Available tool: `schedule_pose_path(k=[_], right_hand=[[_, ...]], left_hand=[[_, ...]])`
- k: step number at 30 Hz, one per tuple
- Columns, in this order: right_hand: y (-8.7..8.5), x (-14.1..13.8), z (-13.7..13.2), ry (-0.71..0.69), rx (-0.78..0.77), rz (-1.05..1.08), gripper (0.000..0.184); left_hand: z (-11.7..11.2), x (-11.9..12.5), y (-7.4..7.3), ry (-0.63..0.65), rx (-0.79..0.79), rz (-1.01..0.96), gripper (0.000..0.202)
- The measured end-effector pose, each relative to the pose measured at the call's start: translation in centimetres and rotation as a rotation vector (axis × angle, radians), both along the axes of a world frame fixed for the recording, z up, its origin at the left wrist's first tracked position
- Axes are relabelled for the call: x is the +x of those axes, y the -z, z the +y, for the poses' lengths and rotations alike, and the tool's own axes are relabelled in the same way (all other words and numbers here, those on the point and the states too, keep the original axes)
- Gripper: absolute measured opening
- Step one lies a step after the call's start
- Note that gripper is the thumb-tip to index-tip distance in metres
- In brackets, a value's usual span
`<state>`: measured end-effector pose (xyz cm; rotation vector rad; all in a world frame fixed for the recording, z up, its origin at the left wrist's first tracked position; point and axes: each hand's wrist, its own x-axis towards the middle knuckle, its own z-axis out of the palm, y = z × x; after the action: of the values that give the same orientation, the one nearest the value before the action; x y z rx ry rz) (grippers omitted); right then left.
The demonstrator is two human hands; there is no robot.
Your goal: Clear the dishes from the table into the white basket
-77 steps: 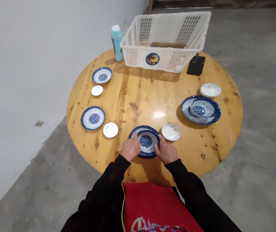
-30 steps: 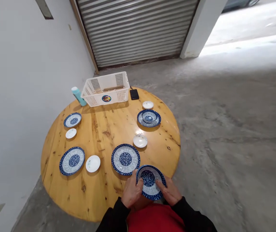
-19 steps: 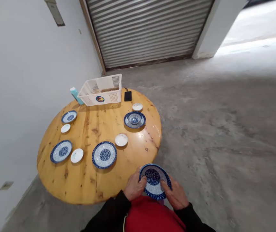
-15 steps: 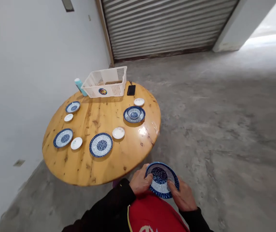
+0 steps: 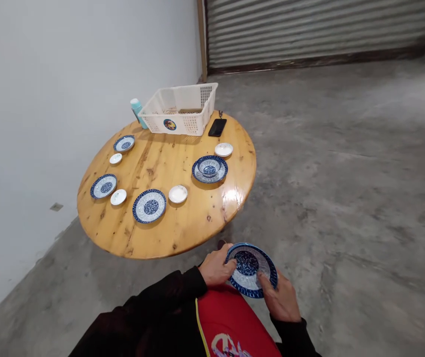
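Between my hands, below the table's near edge, is a small stack of blue-and-white plates (image 5: 247, 280), tilted towards me. More than one rim shows at its upper left; the number of plates is hidden. My left hand (image 5: 217, 266) grips the left side, thumb over the rim. On the right side, my right hand (image 5: 279, 296) has its thumb on the top plate's face and its fingers underneath. Nearest on the table lie a blue-rimmed plate (image 5: 149, 206) and a white saucer (image 5: 178, 194). A patterned bowl (image 5: 209, 166) sits on another plate (image 5: 196, 174).
The round wooden table (image 5: 175, 225) also bears more plates and saucers along its left side. At its back are a white plastic basket (image 5: 156, 123) holding thin sticks, a light-blue bottle (image 5: 138, 113) and a black phone (image 5: 217, 127). Concrete floor (image 5: 346, 198) lies to the right.
My view has turned, so the table and its dishes appear higher, with most of them farther right. Both hands keep their hold on the plates, almost unmoved in the picture.
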<state>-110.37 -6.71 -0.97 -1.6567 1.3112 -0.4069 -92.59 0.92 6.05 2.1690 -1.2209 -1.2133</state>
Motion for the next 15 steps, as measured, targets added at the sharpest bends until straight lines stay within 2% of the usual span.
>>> schedule_pose_path(k=[7, 15], right_hand=[[-1.1, 1.2, -7.6, -0.063, -0.023, 0.025, 0.044], [-2.9, 7.2, -16.8, -0.25, 0.025, 0.056, 0.046]], left_hand=[[-6.0, 1.0, 0.9, -0.073, -0.045, 0.045, 0.045], [-11.9, 5.0, -0.6, -0.246, -0.062, 0.014, 0.041]])
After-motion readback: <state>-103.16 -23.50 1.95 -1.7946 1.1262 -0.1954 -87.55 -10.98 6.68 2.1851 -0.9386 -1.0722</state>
